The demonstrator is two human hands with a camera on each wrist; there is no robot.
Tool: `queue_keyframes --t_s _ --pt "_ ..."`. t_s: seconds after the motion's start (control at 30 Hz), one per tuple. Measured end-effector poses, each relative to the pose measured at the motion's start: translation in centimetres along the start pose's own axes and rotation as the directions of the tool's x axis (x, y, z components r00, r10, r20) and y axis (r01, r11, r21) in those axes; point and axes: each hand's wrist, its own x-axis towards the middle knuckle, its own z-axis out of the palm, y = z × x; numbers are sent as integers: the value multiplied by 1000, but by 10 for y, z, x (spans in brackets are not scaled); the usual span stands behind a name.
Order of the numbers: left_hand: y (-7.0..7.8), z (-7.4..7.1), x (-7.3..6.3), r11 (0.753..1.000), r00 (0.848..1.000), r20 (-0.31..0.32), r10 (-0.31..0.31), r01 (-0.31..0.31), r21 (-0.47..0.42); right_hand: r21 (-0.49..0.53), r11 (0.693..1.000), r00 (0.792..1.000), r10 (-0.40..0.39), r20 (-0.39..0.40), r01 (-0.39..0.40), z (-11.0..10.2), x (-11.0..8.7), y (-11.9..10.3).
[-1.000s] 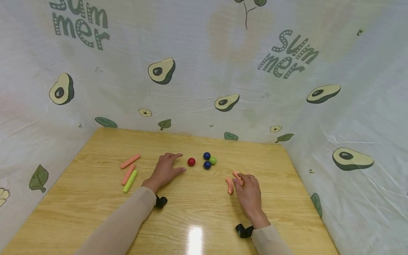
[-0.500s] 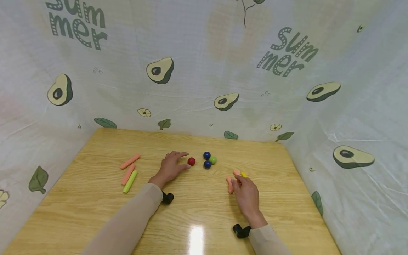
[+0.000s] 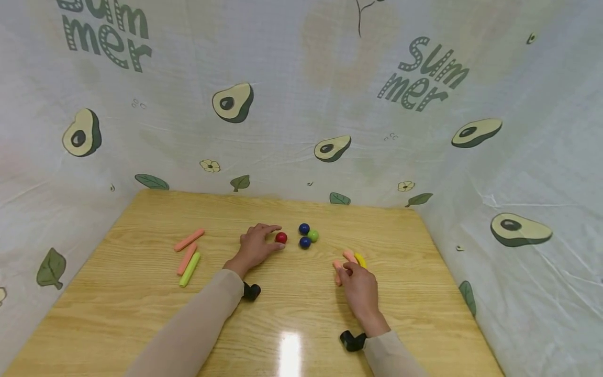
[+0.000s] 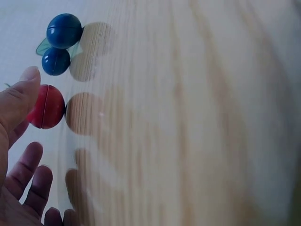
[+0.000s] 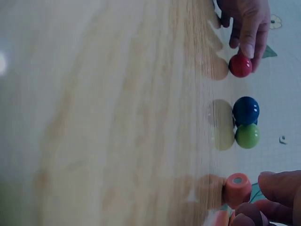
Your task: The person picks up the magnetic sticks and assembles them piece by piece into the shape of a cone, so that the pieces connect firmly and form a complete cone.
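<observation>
My left hand (image 3: 256, 246) has thumb and forefinger on either side of a glossy red ball (image 3: 281, 237), tips right at its sides; the ball sits on the table. In the left wrist view the thumb overlaps the seamed red ball (image 4: 49, 107), other fingers loosely extended. My right hand (image 3: 361, 290) is low over two coral rods, one (image 3: 337, 264) by the thumb side, the other (image 3: 349, 255) beyond the fingertips. In the right wrist view a gap shows between a fingertip and the near rod's round end (image 5: 238, 190). A yellow curved piece (image 3: 360, 260) lies beside them, partly hidden.
Two blue balls (image 3: 304, 242) and a green ball (image 3: 313, 235) cluster right of the red one. At left lie two coral sticks (image 3: 189, 240) and a yellow-green stick (image 3: 190, 269). A printed cloth (image 3: 278, 120) rises behind the wooden table (image 3: 264, 324).
My left hand has moved right, bringing thumb and forefinger around the red ball. The right hand has shifted left and nearer, uncovering part of the yellow piece. The balls have stayed put.
</observation>
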Motion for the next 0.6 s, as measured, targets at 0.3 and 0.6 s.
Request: queue_keyframes --t_s 0.3,0.6 --pt "2 1 2 1000 1000 -5 -5 5 -2 -28 1000 1000 -10 12 11 4 -1 1" --pt "3 0 1 1000 1000 -6 2 -2 -17 -6 995 990 98 97 -98 5 1 -4"
